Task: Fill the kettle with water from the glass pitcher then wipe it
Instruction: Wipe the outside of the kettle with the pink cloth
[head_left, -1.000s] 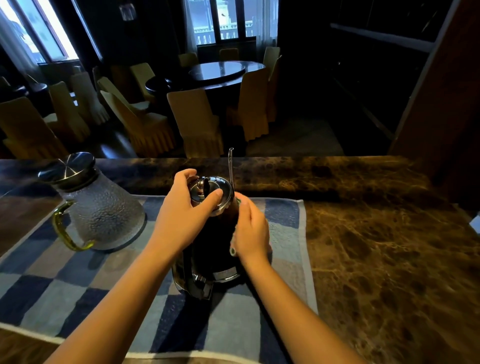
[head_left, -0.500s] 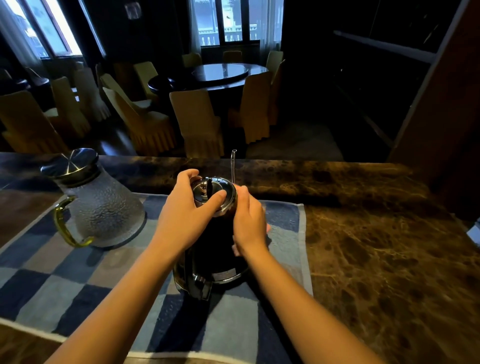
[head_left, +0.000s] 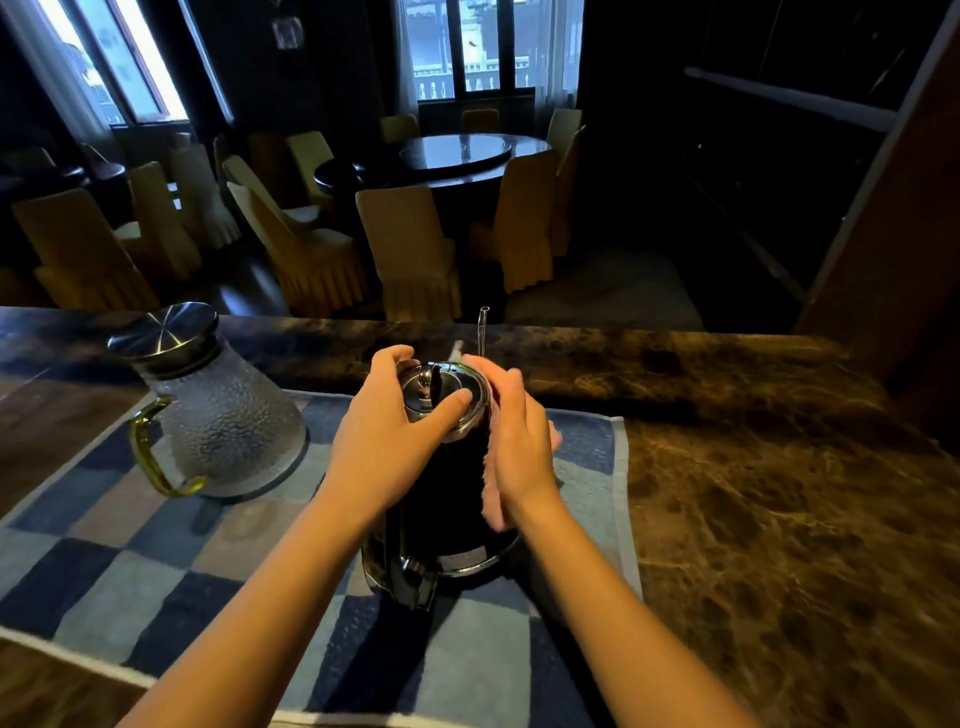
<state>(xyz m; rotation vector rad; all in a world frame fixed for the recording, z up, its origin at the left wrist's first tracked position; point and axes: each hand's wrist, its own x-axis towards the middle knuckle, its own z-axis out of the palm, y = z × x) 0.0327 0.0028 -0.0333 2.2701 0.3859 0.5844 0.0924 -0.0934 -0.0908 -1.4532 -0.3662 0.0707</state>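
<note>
A dark kettle (head_left: 447, 499) with a shiny metal lid stands upright on a blue checked towel (head_left: 156, 561). My left hand (head_left: 387, 441) grips the lid from the left, thumb across its top. My right hand (head_left: 519, 441) presses a pink cloth (head_left: 491, 499) flat against the kettle's right side, just under the lid rim. The textured glass pitcher (head_left: 218, 415), with a steel lid and a yellow-green handle, stands on the towel to the left, apart from both hands. A thin clear tube (head_left: 482, 330) rises behind the kettle.
The towel lies on a dark marble counter (head_left: 779, 493) whose far edge runs just behind the kettle. Bare marble stretches to the right. Beyond the counter are covered chairs (head_left: 410, 244) and a round table.
My right hand has slid up the kettle's right side toward the lid, and the pink cloth under it now shows. My left hand stays on the lid.
</note>
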